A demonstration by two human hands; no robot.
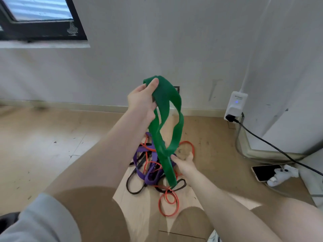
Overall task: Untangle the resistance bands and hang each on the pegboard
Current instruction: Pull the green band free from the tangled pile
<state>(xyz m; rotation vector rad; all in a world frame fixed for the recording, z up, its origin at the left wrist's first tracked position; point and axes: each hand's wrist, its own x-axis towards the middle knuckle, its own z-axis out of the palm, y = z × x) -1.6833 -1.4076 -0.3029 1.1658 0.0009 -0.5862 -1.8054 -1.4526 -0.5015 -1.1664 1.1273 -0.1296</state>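
Left hand (pixel 141 100) grips the top fold of the green band (pixel 172 109), thumb over it, holding it up above the floor (pixel 43 137). Right hand (pixel 185 163) is low, at the band's lower run beside the pile; fingers appear to pinch it, but the grip is partly hidden. The band's tail hangs to the tangle: purple band (pixel 148 172), black band (pixel 134 187) and red band (pixel 167 205) lie knotted together on the floor. The green tail looks caught near a red loop.

Judgement: step in hand is freeing green. Keep the top high and taut, slide the right hand down the tail, lift loops off rather than yank. No pegboard in view.
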